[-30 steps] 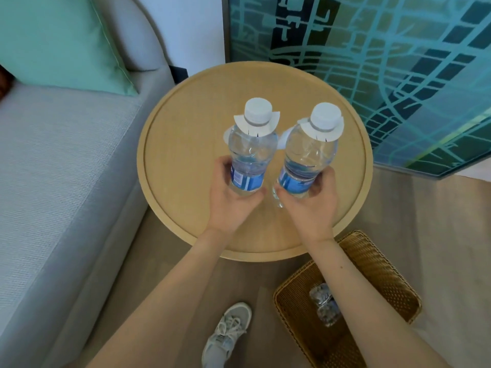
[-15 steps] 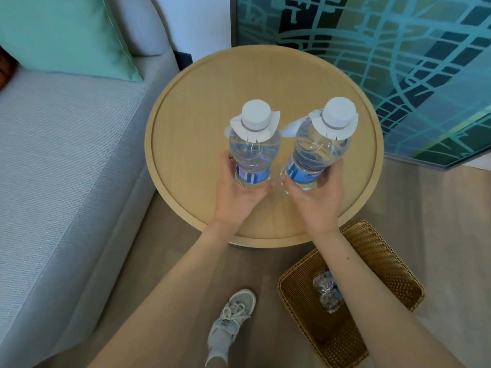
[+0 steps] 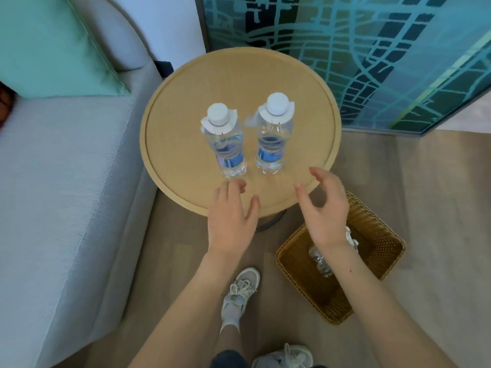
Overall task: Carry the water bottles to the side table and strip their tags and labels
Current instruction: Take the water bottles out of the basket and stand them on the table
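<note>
Two clear water bottles stand upright side by side on the round wooden side table (image 3: 183,91). The left bottle (image 3: 225,144) and the right bottle (image 3: 273,136) each have a white cap, a white paper tag round the neck and a blue label low on the body. My left hand (image 3: 231,216) hovers over the table's near edge, just below the left bottle, fingers loose and holding nothing. My right hand (image 3: 324,208) hangs to the right of it, fingers spread and relaxed, clear of the right bottle.
A grey sofa (image 3: 58,181) with a green cushion (image 3: 53,46) runs along the left. A wicker basket (image 3: 377,251) with crumpled clear plastic inside sits on the floor at the right, under my right wrist. A teal patterned panel (image 3: 372,49) stands behind the table. My shoes (image 3: 239,290) are below.
Both hands have let go of the bottles and drawn back toward me. The bottles now stand free on the table.
</note>
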The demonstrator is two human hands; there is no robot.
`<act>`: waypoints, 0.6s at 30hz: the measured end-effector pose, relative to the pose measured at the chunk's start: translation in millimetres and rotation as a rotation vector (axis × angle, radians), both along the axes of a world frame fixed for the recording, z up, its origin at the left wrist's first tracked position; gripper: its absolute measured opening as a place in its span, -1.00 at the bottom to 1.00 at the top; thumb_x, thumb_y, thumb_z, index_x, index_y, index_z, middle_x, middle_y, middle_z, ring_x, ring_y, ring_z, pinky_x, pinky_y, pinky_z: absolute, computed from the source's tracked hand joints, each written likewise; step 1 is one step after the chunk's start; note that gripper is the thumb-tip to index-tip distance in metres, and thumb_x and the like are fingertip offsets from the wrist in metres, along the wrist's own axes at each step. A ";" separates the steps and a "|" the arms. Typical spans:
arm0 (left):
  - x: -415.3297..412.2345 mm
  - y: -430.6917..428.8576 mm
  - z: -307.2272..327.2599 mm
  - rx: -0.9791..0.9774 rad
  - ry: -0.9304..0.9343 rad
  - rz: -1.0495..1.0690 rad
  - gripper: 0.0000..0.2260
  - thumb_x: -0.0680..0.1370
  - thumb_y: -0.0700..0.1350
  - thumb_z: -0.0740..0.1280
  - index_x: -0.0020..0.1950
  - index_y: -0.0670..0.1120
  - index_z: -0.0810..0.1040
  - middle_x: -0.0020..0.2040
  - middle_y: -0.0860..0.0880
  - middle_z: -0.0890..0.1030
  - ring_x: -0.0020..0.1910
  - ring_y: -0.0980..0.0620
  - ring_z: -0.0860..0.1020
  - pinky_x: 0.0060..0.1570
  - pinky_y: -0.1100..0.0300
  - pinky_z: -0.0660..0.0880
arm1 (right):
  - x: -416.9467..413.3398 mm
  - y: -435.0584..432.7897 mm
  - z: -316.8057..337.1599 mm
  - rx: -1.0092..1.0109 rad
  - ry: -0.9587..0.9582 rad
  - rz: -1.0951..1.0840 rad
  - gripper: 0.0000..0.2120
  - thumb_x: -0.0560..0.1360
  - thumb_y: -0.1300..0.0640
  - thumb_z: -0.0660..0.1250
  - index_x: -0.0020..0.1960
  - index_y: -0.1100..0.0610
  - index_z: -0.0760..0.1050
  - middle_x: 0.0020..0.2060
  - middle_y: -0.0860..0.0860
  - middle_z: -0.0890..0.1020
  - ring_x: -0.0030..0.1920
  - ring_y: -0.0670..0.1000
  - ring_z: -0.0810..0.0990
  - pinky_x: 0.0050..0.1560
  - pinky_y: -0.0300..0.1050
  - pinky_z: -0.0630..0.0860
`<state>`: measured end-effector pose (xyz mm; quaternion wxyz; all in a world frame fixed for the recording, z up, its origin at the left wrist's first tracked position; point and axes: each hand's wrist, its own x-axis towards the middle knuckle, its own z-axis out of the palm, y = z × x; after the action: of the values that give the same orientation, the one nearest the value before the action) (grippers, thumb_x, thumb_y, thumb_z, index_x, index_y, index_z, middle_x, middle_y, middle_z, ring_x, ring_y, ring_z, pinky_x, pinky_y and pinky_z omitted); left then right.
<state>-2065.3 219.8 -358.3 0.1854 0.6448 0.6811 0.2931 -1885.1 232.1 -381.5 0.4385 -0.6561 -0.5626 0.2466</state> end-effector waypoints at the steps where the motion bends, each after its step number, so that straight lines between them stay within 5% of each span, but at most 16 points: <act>1: 11.1 -5.2 5.1 0.035 0.052 -0.072 -0.81 0.57 -0.11 0.37 0.12 -0.18 0.53 0.00 -0.09 0.59 -0.04 -0.12 0.53 -0.08 -0.02 0.53 | 10.4 -11.3 5.0 0.014 -0.051 -0.011 -0.60 0.57 -0.09 0.33 0.32 0.10 0.53 0.20 -0.01 0.59 0.26 -0.04 0.51 0.30 -0.32 0.38; 7: 95.8 -30.7 21.7 0.117 0.220 -0.508 -0.74 0.60 -0.05 0.24 0.13 -0.18 0.60 0.04 -0.13 0.64 0.00 -0.11 0.60 -0.03 0.04 0.55 | 83.0 -85.0 34.7 -0.095 -0.260 -0.160 -0.61 0.61 -0.05 0.27 0.31 0.18 0.55 0.24 0.09 0.62 0.27 -0.02 0.49 0.29 -0.50 0.24; 12: 167.4 -51.3 15.0 0.089 0.298 -0.814 -0.61 0.61 0.05 0.16 0.26 -0.14 0.59 0.18 -0.11 0.64 0.16 -0.10 0.60 0.15 0.02 0.55 | 142.2 -150.9 38.3 -0.233 -0.241 -0.350 -0.55 0.61 -0.05 0.20 0.38 0.20 0.52 0.31 0.12 0.59 0.32 0.15 0.52 0.34 0.11 0.48; 18: 214.6 -68.7 -22.8 0.024 0.331 -1.027 -0.57 0.62 0.08 0.12 0.31 -0.13 0.58 0.22 -0.11 0.65 0.19 -0.11 0.61 0.20 -0.01 0.54 | 177.9 -199.3 6.4 -0.365 -0.246 -0.468 -0.54 0.67 -0.03 0.15 0.45 0.20 0.45 0.38 0.14 0.52 0.37 0.18 0.45 0.39 0.15 0.41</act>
<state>-1850.7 151.1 -381.1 0.1878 0.9345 0.2949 0.0669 -1707.3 32.8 -375.1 0.2870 -0.8605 -0.3915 0.1547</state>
